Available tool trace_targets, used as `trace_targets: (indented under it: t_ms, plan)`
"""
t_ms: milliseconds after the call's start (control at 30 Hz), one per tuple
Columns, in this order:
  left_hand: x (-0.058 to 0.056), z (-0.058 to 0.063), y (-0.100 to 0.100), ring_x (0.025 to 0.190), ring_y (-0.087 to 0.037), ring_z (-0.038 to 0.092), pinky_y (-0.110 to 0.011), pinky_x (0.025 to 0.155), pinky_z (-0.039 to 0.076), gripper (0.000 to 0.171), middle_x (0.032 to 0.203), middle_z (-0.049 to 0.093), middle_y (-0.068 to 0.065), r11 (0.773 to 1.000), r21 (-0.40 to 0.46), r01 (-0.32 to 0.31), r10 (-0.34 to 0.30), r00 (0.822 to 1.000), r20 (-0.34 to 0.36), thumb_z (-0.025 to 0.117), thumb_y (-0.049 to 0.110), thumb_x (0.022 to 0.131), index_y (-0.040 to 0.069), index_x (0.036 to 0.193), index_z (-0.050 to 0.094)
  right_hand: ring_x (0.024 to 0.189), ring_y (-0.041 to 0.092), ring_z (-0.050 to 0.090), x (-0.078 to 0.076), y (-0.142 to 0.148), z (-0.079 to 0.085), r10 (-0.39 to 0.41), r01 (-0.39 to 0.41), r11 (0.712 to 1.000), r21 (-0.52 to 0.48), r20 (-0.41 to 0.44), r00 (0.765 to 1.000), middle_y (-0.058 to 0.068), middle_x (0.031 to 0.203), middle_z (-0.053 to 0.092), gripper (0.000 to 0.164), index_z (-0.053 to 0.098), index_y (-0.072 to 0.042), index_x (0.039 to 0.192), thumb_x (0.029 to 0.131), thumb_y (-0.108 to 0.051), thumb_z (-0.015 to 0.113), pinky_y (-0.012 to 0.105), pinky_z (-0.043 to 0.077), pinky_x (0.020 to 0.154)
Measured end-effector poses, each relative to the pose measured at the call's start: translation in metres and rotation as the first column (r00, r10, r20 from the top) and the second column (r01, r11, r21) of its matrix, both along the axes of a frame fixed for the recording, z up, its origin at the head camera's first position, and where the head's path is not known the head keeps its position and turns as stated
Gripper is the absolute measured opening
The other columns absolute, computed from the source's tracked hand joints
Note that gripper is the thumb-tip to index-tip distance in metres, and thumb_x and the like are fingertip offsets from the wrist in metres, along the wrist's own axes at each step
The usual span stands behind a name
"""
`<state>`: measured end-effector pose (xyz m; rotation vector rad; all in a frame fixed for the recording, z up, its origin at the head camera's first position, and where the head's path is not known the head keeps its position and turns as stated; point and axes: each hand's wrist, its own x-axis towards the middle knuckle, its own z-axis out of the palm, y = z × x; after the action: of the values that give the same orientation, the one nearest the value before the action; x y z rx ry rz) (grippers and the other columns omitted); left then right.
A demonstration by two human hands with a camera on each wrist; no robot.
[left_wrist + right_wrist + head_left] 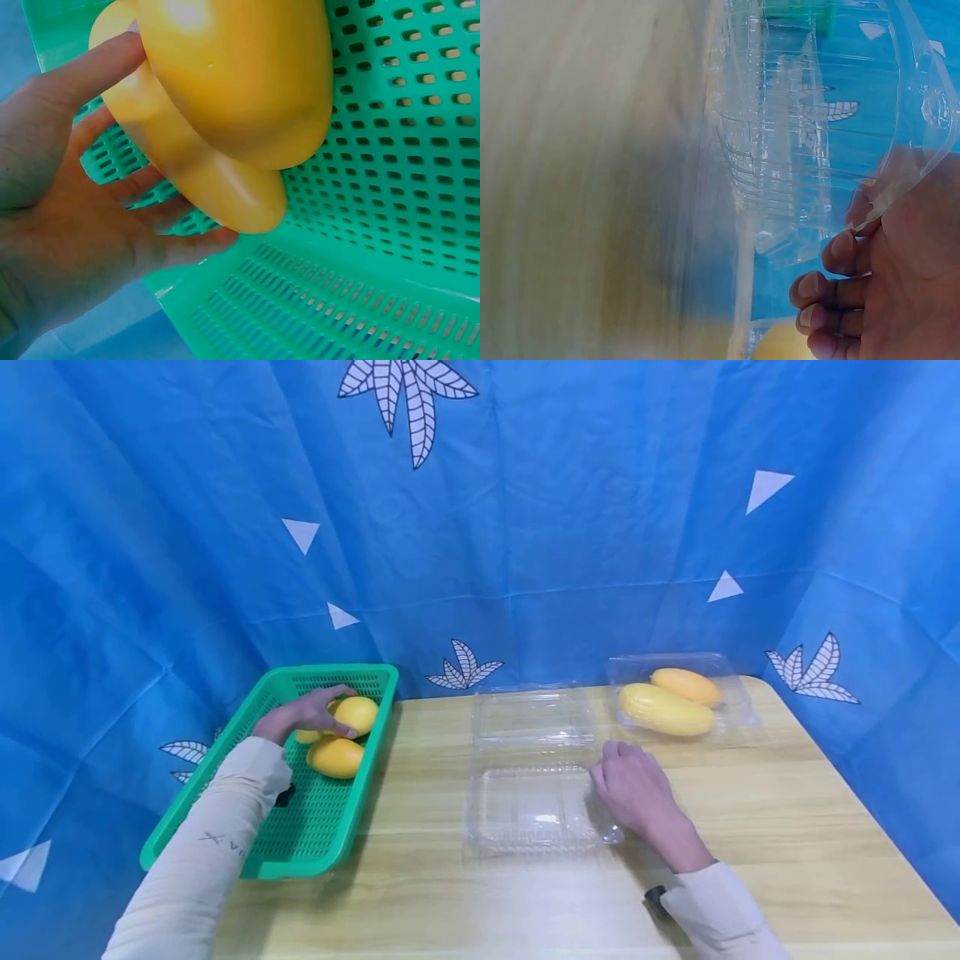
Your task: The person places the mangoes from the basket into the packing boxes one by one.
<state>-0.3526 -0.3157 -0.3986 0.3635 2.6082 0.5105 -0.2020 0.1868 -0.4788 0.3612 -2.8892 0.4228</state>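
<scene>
My left hand [318, 710] reaches into the green basket [345, 839] and grips a yellow mango [358, 715], thumb on one side and fingers round the other. Nearer in the basket lies a second, orange-yellow mango [335, 757]; in the left wrist view this mango [247, 82] partly covers the held mango [217, 180]. Part of another yellow fruit [306, 737] shows under the left hand. My right hand [636, 789] pinches the right rim of an unfolded clear plastic clamshell box [536, 810], thumb against curled fingers [832, 292].
At the back right, another clear plastic box [738, 702] holds a long yellow fruit [666, 709] and a smaller orange-yellow mango [686, 687]. A blue patterned cloth [570, 527] hangs behind the wooden table [787, 835]. The basket stands at the table's left side.
</scene>
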Motion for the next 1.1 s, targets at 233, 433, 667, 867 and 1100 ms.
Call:
trace_targets:
  t_ms: [233, 433, 667, 867, 1100]
  plan:
    - [0.001, -0.006, -0.001, 0.12, -0.047, 0.037, -0.058, 0.089, 0.041, 0.078, 0.136, 0.036, -0.03, 1.0, 0.006, -0.01, 0.01, 1.0, 0.009, 0.076, 0.033, 0.079, 0.007, 0.142, 0.036, 0.065, 0.021, 0.041, -0.002, -0.001, 0.001, 0.002, -0.002, 1.0, 0.011, 0.001, 1.0, 0.004, 0.068, 0.042, 0.024, 0.045, -0.009, 0.076, 0.097, -0.021, 0.042, 0.035, 0.038, 0.061]
    - [0.005, -0.005, -0.003, 0.12, -0.048, 0.038, -0.06, 0.09, 0.04, 0.076, 0.137, 0.037, -0.03, 1.0, 0.009, -0.02, 0.02, 1.0, -0.019, 0.075, 0.03, 0.081, 0.006, 0.142, 0.036, 0.064, 0.021, 0.04, -0.004, 0.0, 0.0, 0.011, -0.011, 1.0, 0.008, -0.001, 1.0, 0.004, 0.068, 0.042, 0.023, 0.044, -0.009, 0.076, 0.096, -0.02, 0.041, 0.033, 0.037, 0.059]
    - [0.003, 0.004, -0.002, 0.115, -0.045, 0.043, -0.056, 0.085, 0.044, 0.076, 0.133, 0.042, -0.03, 0.999, 0.049, 0.003, 0.005, 0.99, -0.143, 0.079, 0.026, 0.078, 0.002, 0.139, 0.04, 0.064, 0.02, 0.039, -0.006, 0.002, 0.002, 0.007, -0.008, 1.0, 0.015, 0.03, 1.0, 0.003, 0.068, 0.041, 0.024, 0.043, -0.01, 0.077, 0.098, -0.022, 0.039, 0.031, 0.035, 0.058]
    - [0.001, 0.014, -0.004, 0.105, -0.04, 0.047, -0.05, 0.079, 0.046, 0.076, 0.127, 0.047, -0.027, 0.995, 0.094, 0.021, 0.001, 0.975, -0.224, 0.081, 0.024, 0.075, 0.002, 0.137, 0.042, 0.063, 0.02, 0.038, -0.006, 0.003, 0.002, 0.005, -0.006, 1.0, 0.009, 0.03, 1.0, 0.003, 0.067, 0.04, 0.025, 0.042, -0.01, 0.076, 0.098, -0.022, 0.039, 0.031, 0.034, 0.057]
    - [0.005, 0.025, -0.004, 0.1, -0.034, 0.05, -0.044, 0.077, 0.047, 0.08, 0.119, 0.053, -0.019, 0.993, 0.113, -0.021, 0.046, 0.974, -0.223, 0.079, 0.039, 0.076, 0.007, 0.138, 0.04, 0.063, 0.02, 0.039, -0.006, 0.002, 0.002, 0.007, -0.007, 1.0, -0.005, 0.031, 0.999, 0.003, 0.067, 0.04, 0.024, 0.042, -0.01, 0.076, 0.097, -0.021, 0.039, 0.031, 0.034, 0.057]
